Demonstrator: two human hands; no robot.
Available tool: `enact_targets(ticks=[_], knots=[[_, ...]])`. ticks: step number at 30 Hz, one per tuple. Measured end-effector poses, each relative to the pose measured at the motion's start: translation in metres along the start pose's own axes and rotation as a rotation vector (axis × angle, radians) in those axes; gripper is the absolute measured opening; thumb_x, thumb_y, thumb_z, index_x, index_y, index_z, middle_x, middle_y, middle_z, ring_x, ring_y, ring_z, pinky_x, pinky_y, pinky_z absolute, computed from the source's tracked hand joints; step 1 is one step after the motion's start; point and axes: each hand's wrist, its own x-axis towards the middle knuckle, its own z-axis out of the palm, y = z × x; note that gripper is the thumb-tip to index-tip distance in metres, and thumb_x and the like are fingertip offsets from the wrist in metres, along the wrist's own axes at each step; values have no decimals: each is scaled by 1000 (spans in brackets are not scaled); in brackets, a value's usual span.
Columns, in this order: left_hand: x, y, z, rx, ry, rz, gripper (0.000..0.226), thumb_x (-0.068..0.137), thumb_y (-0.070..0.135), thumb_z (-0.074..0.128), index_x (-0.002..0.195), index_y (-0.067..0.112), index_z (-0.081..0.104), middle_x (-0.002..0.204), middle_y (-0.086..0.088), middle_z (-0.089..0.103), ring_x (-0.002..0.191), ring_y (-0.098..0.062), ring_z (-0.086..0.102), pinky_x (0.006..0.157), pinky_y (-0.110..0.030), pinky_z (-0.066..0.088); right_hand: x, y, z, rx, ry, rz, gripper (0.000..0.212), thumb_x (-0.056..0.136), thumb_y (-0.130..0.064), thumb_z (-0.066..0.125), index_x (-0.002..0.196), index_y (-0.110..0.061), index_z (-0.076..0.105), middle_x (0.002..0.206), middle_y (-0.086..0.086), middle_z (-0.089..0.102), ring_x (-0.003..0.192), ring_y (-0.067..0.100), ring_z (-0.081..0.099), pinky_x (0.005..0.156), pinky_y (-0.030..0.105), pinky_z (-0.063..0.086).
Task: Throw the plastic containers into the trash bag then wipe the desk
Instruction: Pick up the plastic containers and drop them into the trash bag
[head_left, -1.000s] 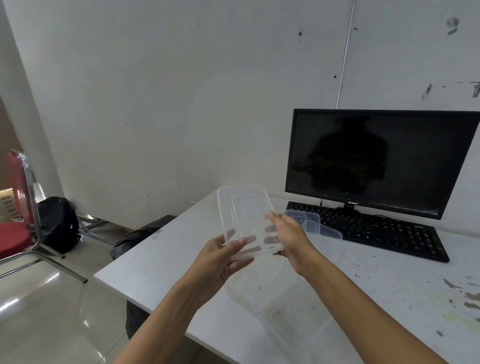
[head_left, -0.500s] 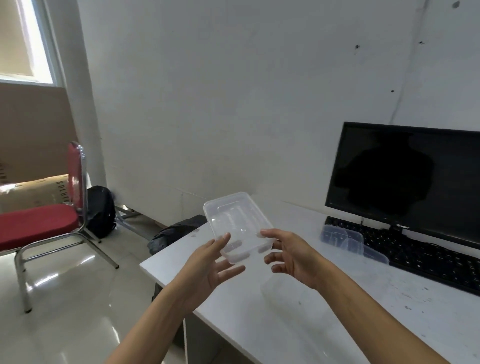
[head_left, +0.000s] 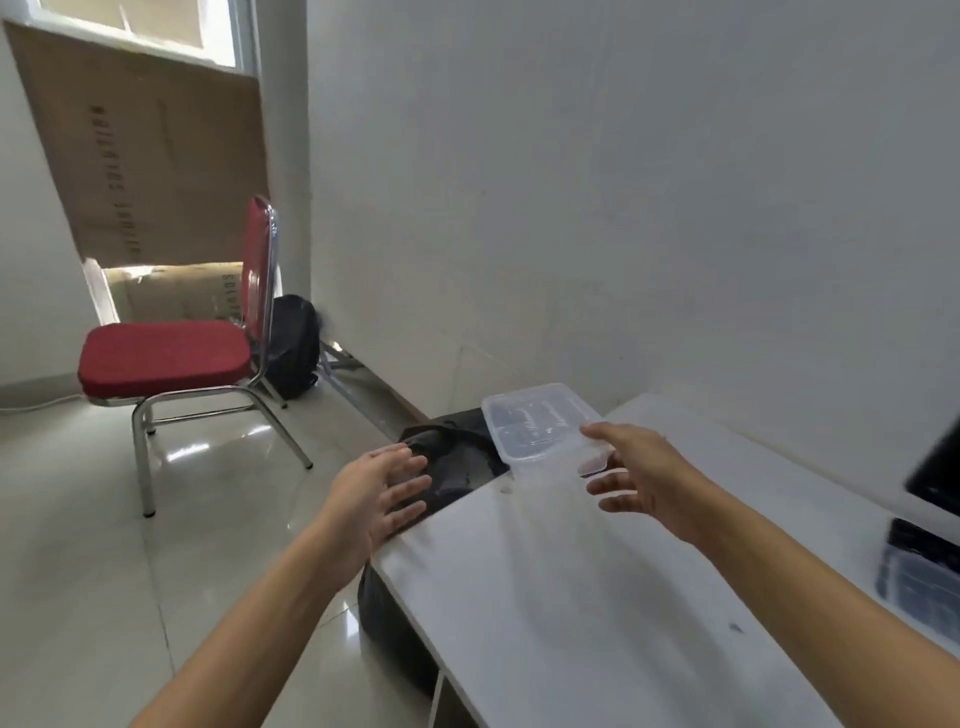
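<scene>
One plastic container (head_left: 540, 426), one trash bag (head_left: 457, 467), one desk (head_left: 571, 597), one red chair (head_left: 161, 353), one left hand (head_left: 374, 493), one right hand (head_left: 649, 478)

The white desk (head_left: 597, 597) is carrying a dark, blurred keyboard (head_left: 930, 540) at its three o'clock edge. The glossy floor (head_left: 78, 519) is bearing a red chair (head_left: 166, 358) out at ten o'clock, while a black trash bag (head_left: 457, 467) is sitting against the desk's eleven o'clock corner.

Black trash bag (head_left: 451, 470) stood on floor (head_left: 234, 525), wedged against the bench (head_left: 571, 597) corner. Above bag: clear container (head_left: 537, 426) in the air, between left hand (head_left: 374, 493) and right hand (head_left: 647, 475). Left of bag, bare floor lay open up to red chair (head_left: 166, 356). Behind bag, wall (head_left: 623, 208) closed the way.
</scene>
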Motion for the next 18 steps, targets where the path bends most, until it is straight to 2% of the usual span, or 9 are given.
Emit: enact_targets(ticks=[4,5,7,8,9,11,12,14,18], knots=[[84,-9,-19,235,105,-109,32,96,19,63,126,7,60,131,-13,62,102,-22,62,79,-39,54,71,-10,21,-208,25,-29,35,89,-45,64,109,-17,60,94,12,72,64,19,69,50,26,51],[102,-16,-21,281,121,-170,38,94,25,67,128,9,58,138,-12,57,107,-24,60,85,-43,54,89,-13,26,-252,33,-60,34,90,-45,62,108,-16,60,94,11,71,65,18,69,49,25,51],[138,-33,-22,284,150,-277,63,90,39,71,142,14,47,153,-13,45,130,-34,50,97,-52,49,128,-20,40,-339,55,-117,30,91,-44,61,105,-17,59,90,9,70,64,18,69,47,26,51],[149,-41,-19,273,148,-311,74,88,46,72,147,15,42,156,-12,42,137,-37,45,98,-54,48,142,-22,45,-368,60,-125,28,91,-43,60,103,-18,59,88,10,71,64,18,69,47,26,51],[166,-53,-18,234,137,-336,80,85,52,72,149,15,40,152,-12,46,135,-37,47,94,-53,49,160,-21,55,-400,47,-111,28,91,-43,60,102,-18,59,86,10,71,65,19,69,47,25,50],[186,-71,-14,99,126,-330,79,84,57,71,144,12,47,122,-9,64,108,-30,62,82,-43,54,187,-13,68,-486,14,-51,29,90,-44,61,102,-17,58,85,11,70,66,20,69,47,25,49],[197,-79,-12,44,140,-296,74,85,56,69,140,10,52,110,-8,68,97,-27,65,81,-41,55,199,-8,74,-526,-7,-3,31,90,-43,61,104,-16,58,85,11,70,66,20,68,46,24,48],[217,-92,-10,-11,184,-206,63,90,54,64,133,9,58,107,-9,72,95,-27,69,90,-41,57,225,7,87,-605,-47,79,34,88,-41,62,107,-12,59,84,13,69,62,20,65,45,23,48],[229,-95,-2,-42,214,-56,45,97,52,54,122,16,68,107,-7,77,100,-27,73,93,-42,58,260,28,106,-656,-97,178,40,87,-37,63,113,-7,59,85,16,66,55,20,61,44,22,49]])
